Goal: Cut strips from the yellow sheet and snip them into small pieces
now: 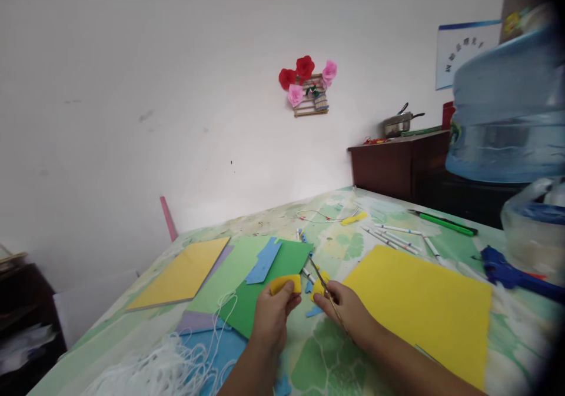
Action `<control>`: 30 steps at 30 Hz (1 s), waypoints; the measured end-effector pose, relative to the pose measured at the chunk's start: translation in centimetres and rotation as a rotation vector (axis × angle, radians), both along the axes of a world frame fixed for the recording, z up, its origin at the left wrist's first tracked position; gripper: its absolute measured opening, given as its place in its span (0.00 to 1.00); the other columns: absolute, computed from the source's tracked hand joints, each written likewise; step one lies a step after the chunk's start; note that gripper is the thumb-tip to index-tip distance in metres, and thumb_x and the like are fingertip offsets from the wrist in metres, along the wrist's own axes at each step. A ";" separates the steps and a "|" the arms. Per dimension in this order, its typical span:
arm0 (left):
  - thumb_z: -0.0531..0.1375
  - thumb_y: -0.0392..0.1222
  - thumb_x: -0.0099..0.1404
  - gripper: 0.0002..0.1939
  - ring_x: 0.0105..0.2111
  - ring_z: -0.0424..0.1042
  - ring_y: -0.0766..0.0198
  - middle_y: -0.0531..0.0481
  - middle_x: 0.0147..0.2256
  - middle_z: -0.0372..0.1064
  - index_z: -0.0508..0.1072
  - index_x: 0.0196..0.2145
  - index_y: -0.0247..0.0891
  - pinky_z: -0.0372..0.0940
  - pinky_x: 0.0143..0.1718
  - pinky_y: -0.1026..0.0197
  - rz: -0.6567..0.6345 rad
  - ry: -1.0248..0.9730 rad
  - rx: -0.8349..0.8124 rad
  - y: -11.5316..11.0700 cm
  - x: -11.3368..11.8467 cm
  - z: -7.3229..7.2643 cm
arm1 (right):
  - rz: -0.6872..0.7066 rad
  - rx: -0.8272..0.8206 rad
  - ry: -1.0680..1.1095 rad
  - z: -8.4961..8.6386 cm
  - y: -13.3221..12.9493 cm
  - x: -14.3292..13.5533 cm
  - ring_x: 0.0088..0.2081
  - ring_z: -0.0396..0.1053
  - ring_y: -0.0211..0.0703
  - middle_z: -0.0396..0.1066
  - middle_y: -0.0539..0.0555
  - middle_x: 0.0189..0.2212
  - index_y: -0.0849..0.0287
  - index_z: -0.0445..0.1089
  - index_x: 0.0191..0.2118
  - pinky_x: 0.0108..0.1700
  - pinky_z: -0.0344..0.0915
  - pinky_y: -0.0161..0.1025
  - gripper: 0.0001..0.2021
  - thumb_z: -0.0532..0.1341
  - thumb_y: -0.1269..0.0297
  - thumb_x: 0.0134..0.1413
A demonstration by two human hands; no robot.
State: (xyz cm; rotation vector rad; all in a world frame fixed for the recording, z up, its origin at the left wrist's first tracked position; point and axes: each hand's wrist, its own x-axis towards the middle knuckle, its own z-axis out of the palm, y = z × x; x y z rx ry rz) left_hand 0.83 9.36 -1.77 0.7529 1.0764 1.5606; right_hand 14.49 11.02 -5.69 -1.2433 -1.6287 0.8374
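- Fingers of our left hand [270, 316]: thumb and fingertips together, clamped on a curled yellow piece [292, 283], held above the counter [320, 355] beside the dark green sheet [242, 305].
- Fingers of our right hand [348, 312]: closed on a slender pointed metal tool [336, 311], its tip directed away from us; a yellow scrap [318, 288] by the fingertips, its exact hold unclear to us.
- Sheets, to our left: one orange-yellow [183, 272], one light green [223, 269] overlapped by the dark green, one blue [212, 349] nearer us. A notched blue piece [263, 262] lies across the greens.
- Sheet, yellow [419, 302], large: flat on our right, partly beneath our right forearm.
- Cord, white [154, 363], one tangled heap: near us at left, loose strands over the blue sheet.
- White pens [392, 240], several: scattered beyond the yellow sheet.
- Green-handled tool [446, 224], one: farther right, near the counter's edge.
- Blue implement [507, 272], one: right of the yellow sheet, type not clear to us.
- Water bottle [507, 113], large, translucent blue: at far right.
- Wall ornament [310, 95]: red and pink flowers on a small slatted frame, facing us.
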 end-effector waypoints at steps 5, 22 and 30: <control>0.62 0.33 0.46 0.09 0.23 0.67 0.73 0.56 0.23 0.66 0.65 0.26 0.36 0.65 0.29 0.67 0.099 -0.084 0.117 1.2 1.3 2.0 | 0.025 0.036 -0.105 0.2 -0.5 -0.5 0.20 0.52 0.34 0.53 0.45 0.16 0.59 0.55 0.19 0.22 0.47 0.31 0.16 0.53 0.51 0.44; 0.61 0.41 0.45 0.14 0.27 0.68 0.62 0.51 0.24 0.69 0.67 0.30 0.32 0.63 0.31 0.59 0.166 0.412 0.168 0.6 3.8 1.5 | 0.055 0.061 0.007 -0.3 -0.6 -0.5 0.21 0.53 0.33 0.56 0.45 0.18 0.60 0.57 0.23 0.23 0.50 0.30 0.10 0.55 0.59 0.46; 0.61 0.40 0.45 0.13 0.25 0.69 0.63 0.55 0.22 0.68 0.66 0.30 0.34 0.63 0.30 0.60 0.163 0.289 0.158 0.7 4.5 1.1 | 0.105 0.100 0.050 -1.0 -0.4 -0.4 0.21 0.55 0.34 0.59 0.46 0.18 0.60 0.57 0.24 0.22 0.50 0.30 0.16 0.50 0.51 0.50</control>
